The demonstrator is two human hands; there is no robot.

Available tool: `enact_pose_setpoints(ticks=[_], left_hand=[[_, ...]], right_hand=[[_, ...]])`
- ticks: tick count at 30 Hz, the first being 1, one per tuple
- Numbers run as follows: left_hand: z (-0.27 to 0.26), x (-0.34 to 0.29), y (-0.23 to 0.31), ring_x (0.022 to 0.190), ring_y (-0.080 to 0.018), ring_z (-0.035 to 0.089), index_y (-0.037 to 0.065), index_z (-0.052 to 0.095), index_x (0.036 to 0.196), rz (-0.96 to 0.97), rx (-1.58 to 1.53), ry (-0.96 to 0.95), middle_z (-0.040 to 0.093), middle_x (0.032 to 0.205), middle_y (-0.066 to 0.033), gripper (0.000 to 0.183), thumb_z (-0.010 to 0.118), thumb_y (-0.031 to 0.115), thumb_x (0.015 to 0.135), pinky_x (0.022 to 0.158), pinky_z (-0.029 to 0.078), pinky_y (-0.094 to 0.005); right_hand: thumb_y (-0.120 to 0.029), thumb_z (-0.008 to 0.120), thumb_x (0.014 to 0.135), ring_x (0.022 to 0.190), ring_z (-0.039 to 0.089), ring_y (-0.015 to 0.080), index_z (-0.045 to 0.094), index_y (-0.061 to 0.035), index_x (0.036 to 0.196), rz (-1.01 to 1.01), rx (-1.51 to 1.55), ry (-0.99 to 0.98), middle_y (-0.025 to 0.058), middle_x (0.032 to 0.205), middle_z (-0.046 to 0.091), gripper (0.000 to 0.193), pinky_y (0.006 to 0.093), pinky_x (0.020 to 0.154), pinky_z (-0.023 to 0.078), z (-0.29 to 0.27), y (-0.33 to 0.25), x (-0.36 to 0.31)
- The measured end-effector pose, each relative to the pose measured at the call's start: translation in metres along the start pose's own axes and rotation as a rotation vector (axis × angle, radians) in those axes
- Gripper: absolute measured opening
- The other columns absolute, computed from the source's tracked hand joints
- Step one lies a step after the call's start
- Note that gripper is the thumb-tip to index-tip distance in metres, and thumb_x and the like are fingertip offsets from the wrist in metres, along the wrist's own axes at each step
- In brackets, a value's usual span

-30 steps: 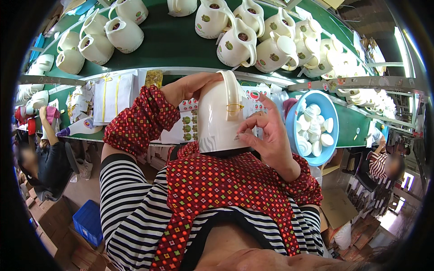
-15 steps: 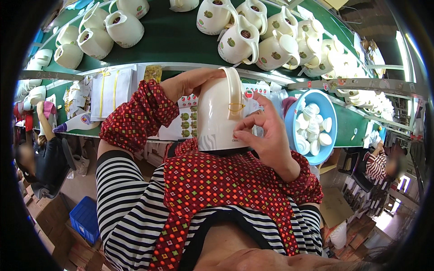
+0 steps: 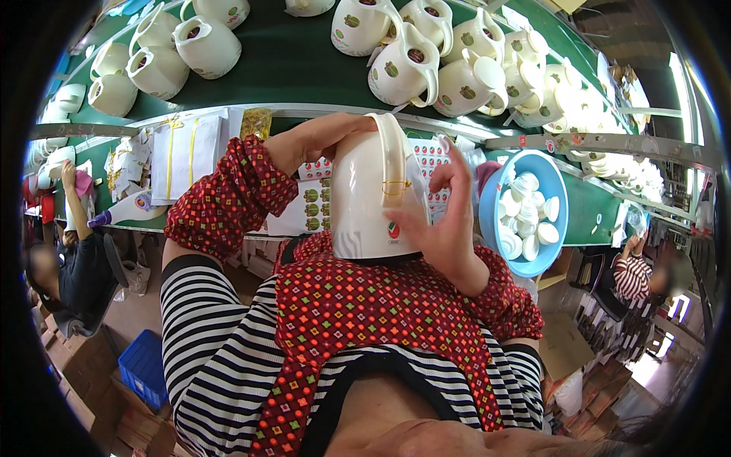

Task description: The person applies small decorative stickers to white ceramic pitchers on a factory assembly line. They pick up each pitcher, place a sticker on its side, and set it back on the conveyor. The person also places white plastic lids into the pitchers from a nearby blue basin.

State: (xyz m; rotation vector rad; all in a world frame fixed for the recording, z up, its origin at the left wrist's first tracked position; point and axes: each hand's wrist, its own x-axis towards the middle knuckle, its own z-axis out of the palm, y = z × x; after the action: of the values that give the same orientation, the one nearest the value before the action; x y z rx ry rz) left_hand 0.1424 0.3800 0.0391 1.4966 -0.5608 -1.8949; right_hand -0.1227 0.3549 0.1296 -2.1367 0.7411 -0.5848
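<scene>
A cream-white jug (image 3: 354, 190) lies across my lap against the patterned apron, its handle facing up. My left hand (image 3: 327, 135) is closed round its far end, the fingers partly hidden behind it. A yellow twist tie (image 3: 394, 185) circles the handle. On the jug's near side is a small red and green sticker (image 3: 393, 231). My right hand (image 3: 455, 236) has its thumb against the jug just above this sticker, while the other fingers stand raised and apart. Beyond the jug lie a sheet of red stickers (image 3: 438, 174) and a sheet of green plant stickers (image 3: 316, 206).
A blue basin (image 3: 560, 228) of white lids stands at right. Many jugs (image 3: 403, 70) crowd the green table (image 3: 289, 68) beyond a metal rail. Papers (image 3: 186, 156) with yellow ties lie at left. Other people sit at both sides; a blue crate (image 3: 143, 369) is on the floor.
The red and green sticker, earlier at my right index fingertip, now shows on the jug's near side. My right fingers have lifted and spread. The left hand keeps its hold.
</scene>
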Motion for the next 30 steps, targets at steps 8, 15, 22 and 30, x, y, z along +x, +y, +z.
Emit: enact_pose_setpoints(ticks=[8,15,22,30], left_hand=[[-0.037,-0.007,0.009,0.097,-0.0215,0.074,-0.001,0.078,0.115,0.116,0.078,0.187,0.076,0.108,-0.0095,0.047,0.072,0.041,0.093,0.079,0.059,-0.0382],[-0.07,0.019,0.035,0.116,-0.0338,0.067,0.009,0.079,0.101,0.42,0.884,1.041,0.063,0.128,-0.0178,0.045,0.091,0.041,0.071,0.099,0.057,-0.0433],[-0.074,0.127,0.012,0.136,-0.0453,0.049,0.008,0.075,0.095,0.765,0.724,1.277,0.05,0.145,-0.0289,0.042,0.093,0.033,0.066,0.106,0.051,-0.0498],[-0.116,0.111,-0.002,0.145,-0.0509,0.04,0.005,0.05,0.142,1.036,0.709,1.009,0.043,0.153,-0.0309,0.072,0.084,0.019,0.08,0.119,0.039,-0.0526]], right_hand=[[-0.045,0.102,0.064,0.158,0.021,0.049,0.018,-0.0018,0.168,-0.075,-0.035,-0.208,0.0304,0.17,0.018,0.14,0.057,0.129,0.022,-0.006,0.013,-0.005],[-0.042,0.098,0.073,0.156,0.027,0.0487,0.036,-0.0096,0.164,0.064,-0.007,-0.141,0.0302,0.167,0.024,0.115,0.0585,0.125,0.029,-0.012,0.029,-0.003],[-0.033,0.093,0.081,0.155,0.034,0.0424,0.041,-0.0022,0.158,0.101,-0.019,-0.179,0.0253,0.167,0.03,0.099,0.0521,0.121,0.04,-0.004,0.04,0.017],[-0.015,0.09,0.081,0.145,0.048,0.0408,0.063,-0.0077,0.143,0.273,0.105,-0.155,0.0217,0.155,0.049,0.068,0.0498,0.119,0.04,0.003,0.059,0.044]])
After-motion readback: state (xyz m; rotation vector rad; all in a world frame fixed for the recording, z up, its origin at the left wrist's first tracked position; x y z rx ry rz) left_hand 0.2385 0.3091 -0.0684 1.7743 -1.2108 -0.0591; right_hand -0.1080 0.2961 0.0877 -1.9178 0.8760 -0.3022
